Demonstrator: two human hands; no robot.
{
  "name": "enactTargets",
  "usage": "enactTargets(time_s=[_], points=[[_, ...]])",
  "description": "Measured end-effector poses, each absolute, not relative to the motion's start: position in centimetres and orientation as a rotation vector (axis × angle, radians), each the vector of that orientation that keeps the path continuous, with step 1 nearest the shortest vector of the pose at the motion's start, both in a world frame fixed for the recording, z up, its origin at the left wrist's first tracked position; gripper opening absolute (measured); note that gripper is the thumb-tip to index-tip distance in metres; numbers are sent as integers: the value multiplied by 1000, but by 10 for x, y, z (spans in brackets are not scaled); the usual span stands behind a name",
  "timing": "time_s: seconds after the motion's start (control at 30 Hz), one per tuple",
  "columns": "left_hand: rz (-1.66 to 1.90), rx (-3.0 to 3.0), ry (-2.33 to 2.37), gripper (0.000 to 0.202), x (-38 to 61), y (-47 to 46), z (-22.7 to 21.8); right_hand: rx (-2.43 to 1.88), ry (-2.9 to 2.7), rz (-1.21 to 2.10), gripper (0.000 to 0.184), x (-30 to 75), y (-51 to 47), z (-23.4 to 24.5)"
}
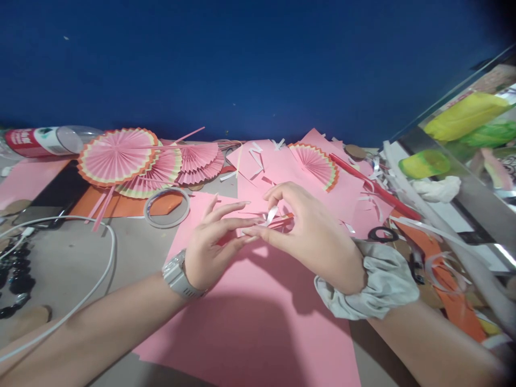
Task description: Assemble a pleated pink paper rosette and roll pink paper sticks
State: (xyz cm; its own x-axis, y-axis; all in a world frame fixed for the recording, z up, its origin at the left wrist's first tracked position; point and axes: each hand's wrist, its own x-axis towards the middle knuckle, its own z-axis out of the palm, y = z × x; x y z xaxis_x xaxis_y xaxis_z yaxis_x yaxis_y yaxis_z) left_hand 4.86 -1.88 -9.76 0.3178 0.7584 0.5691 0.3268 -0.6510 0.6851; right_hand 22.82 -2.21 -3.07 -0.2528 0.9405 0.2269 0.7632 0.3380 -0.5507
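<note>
Above a large pink sheet (258, 301), both my hands meet at a narrow folded pink-and-orange paper strip (285, 219). My left hand (215, 236), with a grey watch on its wrist, has thumb and forefinger closed at the strip's left end, the other fingers spread. My right hand (314, 231), a pale scrunchie behind it, curls over the strip with thumb and fingers bent around it. A curled white strip (272, 215), looking like tape backing, rises between my fingertips. The exact grip is partly hidden by the fingers.
Pleated paper fans (119, 156) lie at the back left, another fan (316, 164) at the back right. A tape roll (166, 208), a white cable (110, 258), a phone (56, 193) and a bottle (44, 141) are left. Red scissors-like handle aside, white scraps (256, 161) litter the back.
</note>
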Motion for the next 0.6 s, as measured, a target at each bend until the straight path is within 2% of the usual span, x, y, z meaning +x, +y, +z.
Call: enactTargets(time_s=[0.3, 0.6], points=[[1215, 2174, 874, 18, 48, -18, -95, -1528, -2053, 614, 30, 229, -20, -29], [1406, 2030, 931, 23, 53, -18, -98, -1450, -1921, 743, 25, 233, -19, -28]])
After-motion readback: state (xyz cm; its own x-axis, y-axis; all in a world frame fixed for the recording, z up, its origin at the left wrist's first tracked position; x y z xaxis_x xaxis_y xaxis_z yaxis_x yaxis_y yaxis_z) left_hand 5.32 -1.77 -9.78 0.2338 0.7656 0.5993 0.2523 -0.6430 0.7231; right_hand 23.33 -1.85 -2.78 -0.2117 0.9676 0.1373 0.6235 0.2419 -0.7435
